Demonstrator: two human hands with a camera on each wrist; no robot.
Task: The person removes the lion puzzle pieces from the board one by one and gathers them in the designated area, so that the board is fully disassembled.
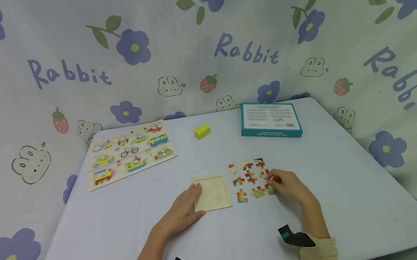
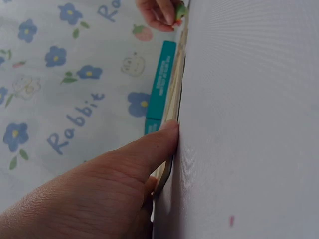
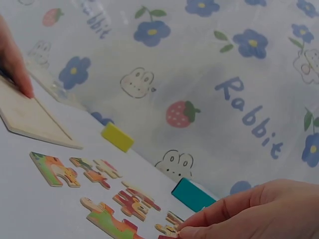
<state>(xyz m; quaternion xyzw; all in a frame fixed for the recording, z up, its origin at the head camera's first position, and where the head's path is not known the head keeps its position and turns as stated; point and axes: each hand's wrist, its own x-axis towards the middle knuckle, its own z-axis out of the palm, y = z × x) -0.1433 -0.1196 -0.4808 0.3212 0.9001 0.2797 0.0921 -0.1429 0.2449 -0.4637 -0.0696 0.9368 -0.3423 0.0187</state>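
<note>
A square wooden puzzle tray (image 1: 216,193) lies on the white table, its inside bare. My left hand (image 1: 181,210) rests on the tray's left side, fingers extended over the rim and thumb at the near left corner. To the tray's right, several jigsaw pieces (image 1: 250,177) are spread in loose rows. My right hand (image 1: 290,187) is at the right side of these pieces. Its thumb and fingertips pinch a green and red jigsaw piece (image 1: 270,189), which also shows at the fingertips in the left wrist view. Fingers partly cover another piece (image 1: 263,174) beside it.
A peg board with vehicle pictures (image 1: 131,154) lies at the back left. At the back stands a yellow block (image 1: 202,131), and a teal and white box (image 1: 271,120) is at the back right. A patterned curtain (image 1: 185,44) hangs behind the table.
</note>
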